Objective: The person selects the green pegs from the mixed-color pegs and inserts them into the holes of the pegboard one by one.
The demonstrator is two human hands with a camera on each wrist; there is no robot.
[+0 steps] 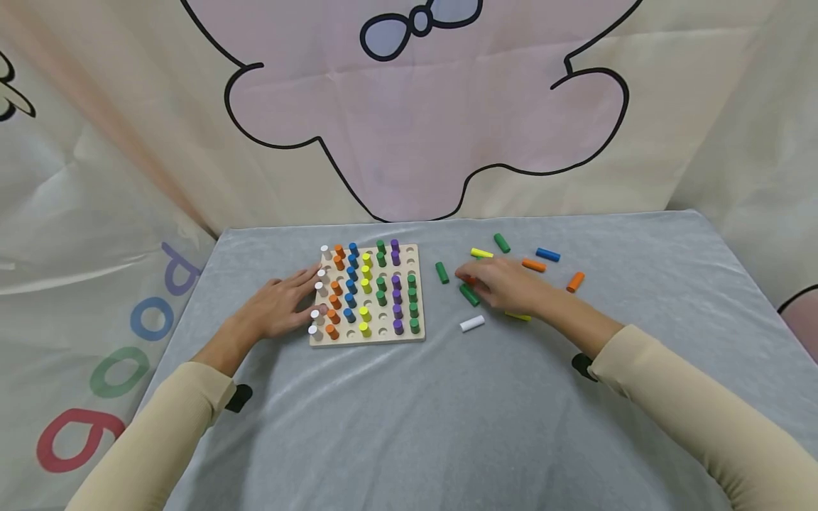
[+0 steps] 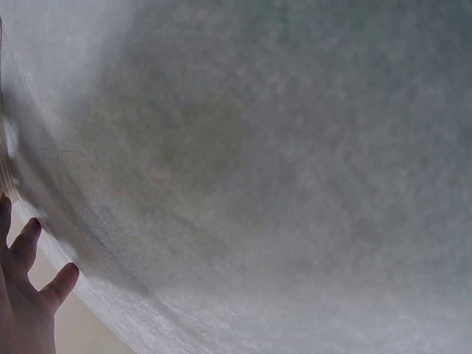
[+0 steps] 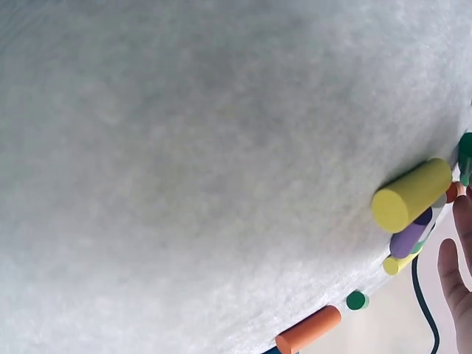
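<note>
A wooden pegboard (image 1: 367,341) holds rows of white, orange, blue, yellow, green and purple pegs, with some holes bare. My left hand (image 1: 281,305) rests at the board's left edge, fingers spread, thumb beside the white pegs; its fingers also show in the left wrist view. To the right of the board, my right hand (image 1: 505,284) pinches a red-orange peg (image 1: 469,279) among loose pegs. In the right wrist view, that peg's end shows beside the fingertips, with a yellow peg (image 3: 413,195) and a purple peg (image 3: 409,240) close by.
Around my right hand lie a white peg (image 1: 472,323), green pegs (image 1: 442,272), orange pegs (image 1: 575,282), a blue peg (image 1: 547,254) and yellow pegs (image 1: 481,253). A grey cloth (image 1: 409,426) covers the table. A printed curtain (image 1: 409,128) hangs behind it.
</note>
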